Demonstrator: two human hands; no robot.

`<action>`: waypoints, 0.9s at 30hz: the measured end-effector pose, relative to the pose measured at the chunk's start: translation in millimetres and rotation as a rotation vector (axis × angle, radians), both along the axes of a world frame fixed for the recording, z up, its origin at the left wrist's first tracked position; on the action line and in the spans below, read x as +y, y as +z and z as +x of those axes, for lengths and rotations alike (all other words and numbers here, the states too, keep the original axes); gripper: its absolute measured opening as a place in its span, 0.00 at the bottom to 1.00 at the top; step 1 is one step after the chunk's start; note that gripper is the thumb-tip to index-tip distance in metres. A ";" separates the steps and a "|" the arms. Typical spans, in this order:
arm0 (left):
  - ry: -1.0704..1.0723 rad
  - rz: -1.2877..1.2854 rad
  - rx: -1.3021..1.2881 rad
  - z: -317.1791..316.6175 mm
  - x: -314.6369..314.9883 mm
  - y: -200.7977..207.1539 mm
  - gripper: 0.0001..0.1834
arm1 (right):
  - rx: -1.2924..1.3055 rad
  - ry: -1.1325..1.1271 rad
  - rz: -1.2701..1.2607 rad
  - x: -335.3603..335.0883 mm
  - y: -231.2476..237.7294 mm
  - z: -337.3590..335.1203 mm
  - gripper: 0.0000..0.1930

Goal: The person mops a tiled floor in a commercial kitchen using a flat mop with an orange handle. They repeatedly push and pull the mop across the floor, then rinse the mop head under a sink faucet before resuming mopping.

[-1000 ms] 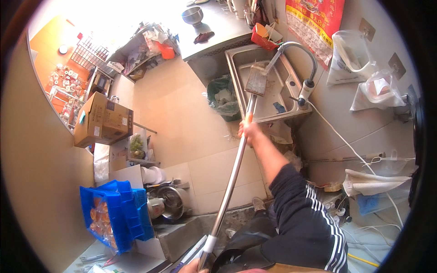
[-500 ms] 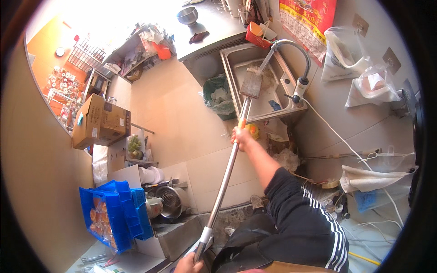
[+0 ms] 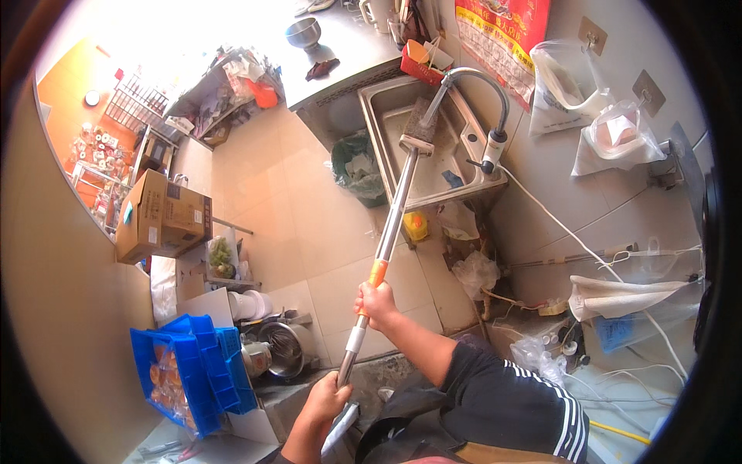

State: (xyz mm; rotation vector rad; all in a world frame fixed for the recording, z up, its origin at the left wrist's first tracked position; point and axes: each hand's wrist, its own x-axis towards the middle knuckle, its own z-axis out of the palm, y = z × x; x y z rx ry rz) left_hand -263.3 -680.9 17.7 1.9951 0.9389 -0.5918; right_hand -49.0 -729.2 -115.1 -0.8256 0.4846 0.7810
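Observation:
A long mop with a steel pole [image 3: 396, 213] reaches from my body up into the steel sink [image 3: 371, 116]. Its mop head [image 3: 420, 138] is in the basin, right by the faucet spout, with a pale clamp across its base. My right hand [image 3: 376, 304] is wrapped round the pole just below an orange collar. Lower down, my left hand [image 3: 328, 397] grips the pole beneath a white sleeve [image 3: 355, 338]. The grey curved faucet [image 3: 495, 97] arches over the basin's right side. A small blue cloth or pad [image 3: 452, 179] lies in the sink's near right corner.
A green-lined bin [image 3: 358, 166] stands left of the sink. Blue crates [image 3: 209, 371] with packaged food and a mixer bowl [image 3: 284, 349] are at lower left. A cardboard box [image 3: 166, 216] sits beyond them. Plastic bags [image 3: 614, 139] and a white hose [image 3: 564, 224] hang along the right wall.
My right hand and the orange collar have come down toward me. My left hand has moved up, bringing my hands closer together. The mop head has turned in the sink, showing its clamp.

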 end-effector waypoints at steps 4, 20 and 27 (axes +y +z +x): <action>-0.072 0.035 -0.021 -1.0 1.8 0.5 0.12 | -0.009 0.067 -0.023 -4.0 -7.9 28.1 0.06; -0.051 -0.034 0.049 6.2 4.7 -32.7 0.10 | 0.003 0.183 -0.147 7.0 -57.9 16.4 0.04; -0.101 0.029 0.051 -5.1 -0.8 -16.6 0.15 | -0.022 0.126 -0.148 12.3 -62.4 58.5 0.07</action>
